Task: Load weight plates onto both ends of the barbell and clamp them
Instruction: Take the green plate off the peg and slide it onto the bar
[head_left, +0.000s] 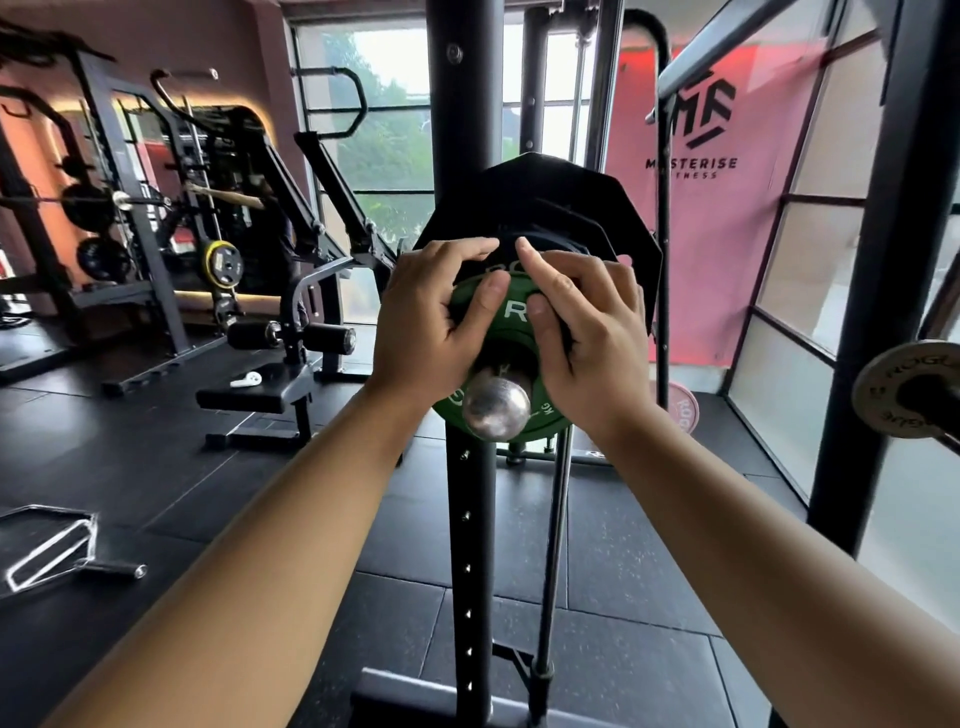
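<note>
I see a green weight plate (511, 312) with white lettering, black plates (571, 208) behind that green plate, silver barbell end (496, 408) below its lettering, pink banner (727, 208) with black logo right of it, black floor mats (623, 545) beneath it

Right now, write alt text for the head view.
Both bare hands, left hand and right hand, press a small green weight plate against larger black plates on a silver barbell sleeve, inside a gym rack.

"R" and "KG" on the green plate (511, 312), "MASTERISE" on the pink banner (717, 171) behind it, "ROGU" on the grey plate (904, 389) right of it
</note>
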